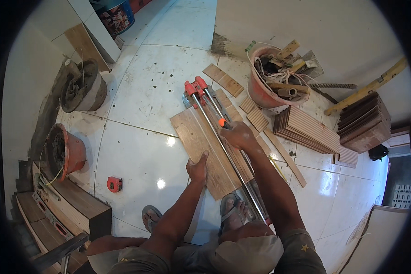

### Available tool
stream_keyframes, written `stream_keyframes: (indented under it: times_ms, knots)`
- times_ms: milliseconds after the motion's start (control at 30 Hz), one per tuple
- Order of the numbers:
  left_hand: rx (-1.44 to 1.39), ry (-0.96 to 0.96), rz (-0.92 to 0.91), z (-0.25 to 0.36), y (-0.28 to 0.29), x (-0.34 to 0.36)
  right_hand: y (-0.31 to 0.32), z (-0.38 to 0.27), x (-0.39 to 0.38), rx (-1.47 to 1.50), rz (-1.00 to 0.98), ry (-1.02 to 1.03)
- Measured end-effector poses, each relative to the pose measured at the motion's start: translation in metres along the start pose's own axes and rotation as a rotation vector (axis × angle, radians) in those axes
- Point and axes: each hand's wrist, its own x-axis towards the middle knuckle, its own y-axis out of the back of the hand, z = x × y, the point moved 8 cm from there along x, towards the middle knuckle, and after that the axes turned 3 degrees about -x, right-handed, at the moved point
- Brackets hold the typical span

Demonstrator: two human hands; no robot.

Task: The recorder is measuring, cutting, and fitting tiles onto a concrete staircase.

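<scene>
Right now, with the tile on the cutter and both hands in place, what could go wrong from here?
1. The left hand presses the wood-look tile at its near edge only; the tile could shift under the manual tile cutter and the cut could wander.
2. The right hand has its grip on the orange handle; a slip could bring it onto the rails.
3. The sandalled foot rests by the cutter's near end, where a broken piece might drop.

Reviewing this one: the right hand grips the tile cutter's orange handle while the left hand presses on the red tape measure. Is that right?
Not quite. The right hand does grip the tile cutter's orange handle, but the left hand presses on the wood-look tile under the cutter; the red tape measure lies apart on the floor, as the head view shows.
</scene>
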Motion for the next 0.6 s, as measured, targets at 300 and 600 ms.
stream_keyframes:
  times_ms: [300,600]
  knots:
    - [-0.060,-0.034,-0.060,0.001,0.009,0.008,0.001,0.098,-0.188,-0.283,-0.267,-0.083]
    - [0.094,-0.018,-0.047,0.007,0.004,0.005,-0.025,0.251,-0.334,-0.055,-0.537,-0.374]
